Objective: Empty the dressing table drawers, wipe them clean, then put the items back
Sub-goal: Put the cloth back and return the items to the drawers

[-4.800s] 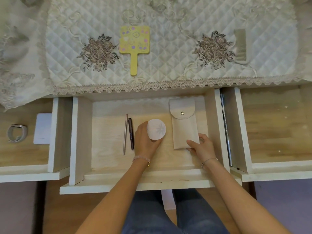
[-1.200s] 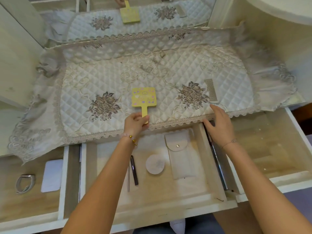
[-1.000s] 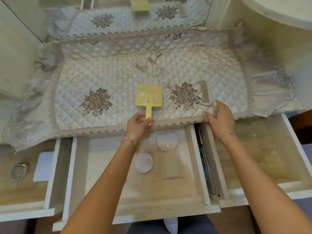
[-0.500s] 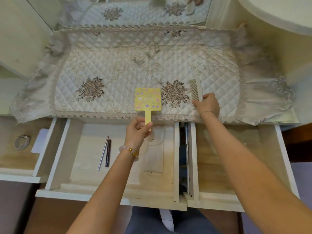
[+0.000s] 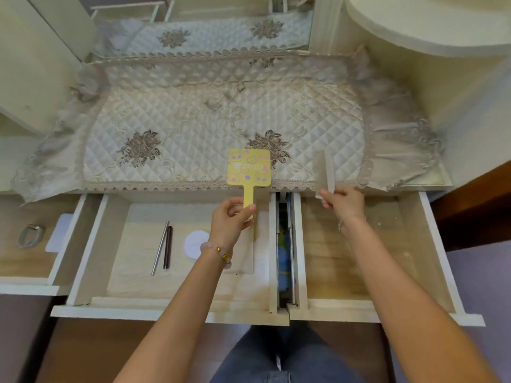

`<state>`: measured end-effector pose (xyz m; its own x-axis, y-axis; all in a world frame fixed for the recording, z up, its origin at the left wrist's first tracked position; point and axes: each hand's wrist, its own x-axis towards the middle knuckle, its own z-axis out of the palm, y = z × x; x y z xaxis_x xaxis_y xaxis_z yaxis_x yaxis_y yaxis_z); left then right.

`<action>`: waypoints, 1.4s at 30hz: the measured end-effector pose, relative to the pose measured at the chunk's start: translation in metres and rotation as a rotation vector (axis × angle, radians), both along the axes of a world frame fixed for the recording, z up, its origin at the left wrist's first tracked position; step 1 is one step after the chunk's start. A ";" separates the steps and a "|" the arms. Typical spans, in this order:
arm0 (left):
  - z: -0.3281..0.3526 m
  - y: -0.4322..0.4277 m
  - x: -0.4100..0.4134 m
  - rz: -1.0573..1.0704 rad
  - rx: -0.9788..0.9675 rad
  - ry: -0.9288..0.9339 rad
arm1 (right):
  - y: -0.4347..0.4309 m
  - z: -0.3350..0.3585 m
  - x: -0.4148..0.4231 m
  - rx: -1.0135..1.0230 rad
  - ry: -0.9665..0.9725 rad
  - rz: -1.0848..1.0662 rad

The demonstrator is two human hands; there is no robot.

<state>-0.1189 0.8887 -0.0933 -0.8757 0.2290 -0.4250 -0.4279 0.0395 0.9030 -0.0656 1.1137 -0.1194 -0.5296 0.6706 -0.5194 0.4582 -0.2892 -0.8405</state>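
— Yellow mirror (image 5: 248,168): why by its handle?
— My left hand (image 5: 231,219) pinches it there, over the middle drawer (image 5: 171,299), so it lowers in flat. My right hand (image 5: 343,201) is closed on the comb (image 5: 325,170), above the right drawer (image 5: 431,244).
— Anything hidden?
— My left wrist hides part of the round pad (image 5: 193,241); the comb's teeth blur.

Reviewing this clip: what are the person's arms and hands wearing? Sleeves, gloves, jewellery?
Both forearms are bare, with no sleeves or gloves in view. The left hand has a bracelet at the wrist, of pale pink beads with gold pieces. The right hand has a thin, fine chain bracelet at its wrist. No rings can be made out.
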 end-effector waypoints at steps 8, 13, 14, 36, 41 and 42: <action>-0.003 -0.006 0.040 -0.177 0.002 -0.050 | -0.020 0.000 0.097 -0.039 -0.005 -0.115; -0.014 -0.002 0.069 -0.254 -0.010 -0.103 | -0.027 -0.008 0.140 -0.055 0.011 -0.196; -0.017 0.000 0.074 -0.262 -0.019 -0.110 | -0.027 -0.009 0.147 -0.067 0.016 -0.207; -0.066 0.129 0.143 -0.064 -0.097 -0.407 | 0.080 -0.080 0.166 -0.303 -0.191 -0.067; -0.092 0.149 0.147 0.019 -0.147 -0.512 | 0.096 -0.100 0.160 -0.341 -0.276 0.003; -0.097 0.152 0.147 0.030 -0.155 -0.526 | 0.098 -0.103 0.160 -0.349 -0.291 0.010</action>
